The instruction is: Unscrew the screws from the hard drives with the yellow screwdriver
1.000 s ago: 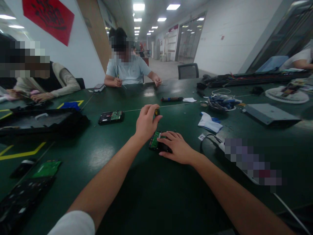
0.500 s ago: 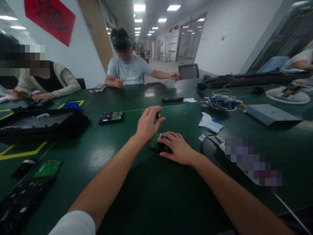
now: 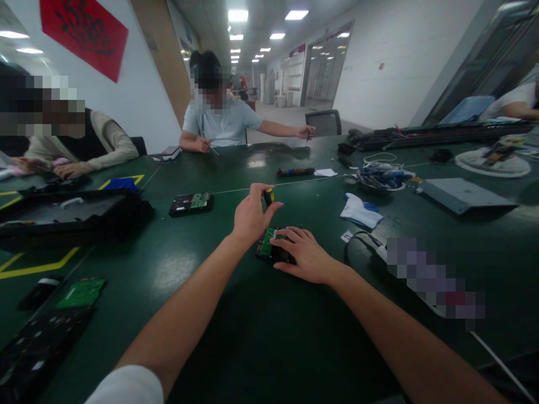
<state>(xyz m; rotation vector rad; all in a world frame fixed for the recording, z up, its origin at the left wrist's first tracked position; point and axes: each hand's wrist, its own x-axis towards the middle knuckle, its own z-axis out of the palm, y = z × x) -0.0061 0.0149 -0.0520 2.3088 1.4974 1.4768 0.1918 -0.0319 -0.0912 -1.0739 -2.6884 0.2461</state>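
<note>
Surface (image 3: pixel 252 348): dark green, carries all the parts.
Hard drive (image 3: pixel 266 245): flat on the surface, green board up, just ahead of the body.
Right hand (image 3: pixel 306 253): spread flat on the drive, likely pinning it steady.
Left hand (image 3: pixel 251 215): fingers pinched around a screwdriver.
Screwdriver (image 3: pixel 268 196): upright, yellow-and-black top showing, tip down at the board.

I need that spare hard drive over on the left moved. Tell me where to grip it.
Grip the spare hard drive across its two long edges, coming from above: it lies flat, circuit board up, with bare table all round, so fingers fit down each side.
</note>
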